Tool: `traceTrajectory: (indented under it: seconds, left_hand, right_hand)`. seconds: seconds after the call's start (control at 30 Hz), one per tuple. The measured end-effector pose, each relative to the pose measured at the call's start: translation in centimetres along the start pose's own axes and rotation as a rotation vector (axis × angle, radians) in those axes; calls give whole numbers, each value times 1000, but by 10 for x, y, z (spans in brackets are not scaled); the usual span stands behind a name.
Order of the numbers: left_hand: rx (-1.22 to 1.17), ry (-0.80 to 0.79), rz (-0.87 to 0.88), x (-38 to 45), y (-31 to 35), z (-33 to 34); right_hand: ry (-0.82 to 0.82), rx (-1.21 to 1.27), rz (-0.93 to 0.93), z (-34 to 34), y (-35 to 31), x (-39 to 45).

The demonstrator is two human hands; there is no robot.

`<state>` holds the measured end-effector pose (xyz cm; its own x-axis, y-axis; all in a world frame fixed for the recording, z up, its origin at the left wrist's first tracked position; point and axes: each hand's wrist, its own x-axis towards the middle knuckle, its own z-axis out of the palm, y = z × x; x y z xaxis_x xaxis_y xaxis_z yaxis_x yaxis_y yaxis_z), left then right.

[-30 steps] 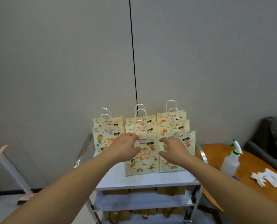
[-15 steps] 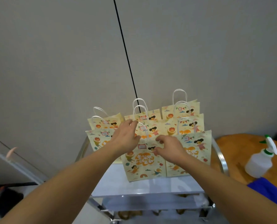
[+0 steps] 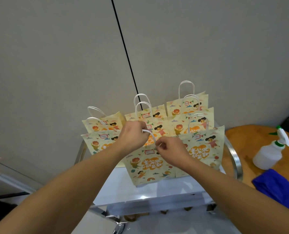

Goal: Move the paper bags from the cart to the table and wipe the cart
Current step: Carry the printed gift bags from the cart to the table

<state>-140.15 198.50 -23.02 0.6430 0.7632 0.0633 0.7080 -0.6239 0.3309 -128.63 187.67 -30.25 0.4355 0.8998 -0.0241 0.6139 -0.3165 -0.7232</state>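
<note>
Cart: we see a metal cart with a pale top shelf and a chrome rail curving along its right side, standing against a grey wall.
Bags: we count several cream paper bags with cartoon prints and white cord handles, all upright on the cart's top shelf, packed in rows toward the wall.
Front bag: it stands nearest us at the centre of the shelf, touching its right-hand neighbour; its white handle loops up between our two hands.
Left hand: our fingers are curled round the left end of the front bag's handle, the cord passing over them.
Right hand: our thumb and forefinger pinch the right end of the same handle at the bag's top edge; the other fingers are tucked in.
Table: a round wooden top just right of the cart.
Spray bottle: white, with a green collar, upright on the table.
Blue cloth: it lies at the table's near edge, just beside the bottle.
</note>
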Motion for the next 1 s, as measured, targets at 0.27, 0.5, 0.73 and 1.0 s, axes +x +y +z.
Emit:
traceTrajectory:
  seconds: [0.27,0.5,0.73,1.0]
  left_hand:
    - [-62,-30,223,-13,-3,-21]
    - [-180,-73,501,-50,10,-52]
    - [-209,-221,903,-130,52,-45]
    - [-218,-363,1293,-277,124,-31]
  right_hand:
    - [143,-166,123,6,-43,-27]
    - [406,-417,310,13,-78,-91]
    - [538,1,561,32,-89,-190]
    - [771,145,967,40,-91,-371]
